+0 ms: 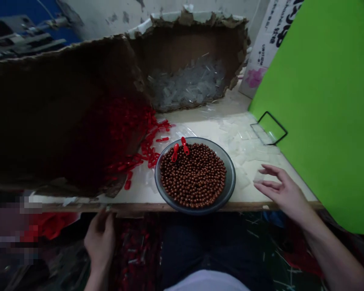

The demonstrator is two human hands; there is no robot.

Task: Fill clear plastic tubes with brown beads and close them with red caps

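Below the table's front edge, my left hand [100, 238] is closed with its fingers curled; what they hold, if anything, is hidden. To the right of the bowl, my right hand [280, 189] hovers over the tabletop with thumb and forefinger curved around a small clear plastic piece [258, 176]. Between the hands stands a grey bowl [231, 178] full of shiny brown beads [194, 178]. Two red plastic pieces [175, 153], each with a small hole, lie on the beads near the bowl's far rim.
A torn cardboard box [48, 85] at left spills red plastic pieces [150, 149] onto the table. Another opening [197, 40] behind holds clear plastic pieces [188, 85]. Flat translucent pieces [239, 137] lie right of the bowl. A green panel [327, 101] with a black wire handle [280, 125] borders the right.
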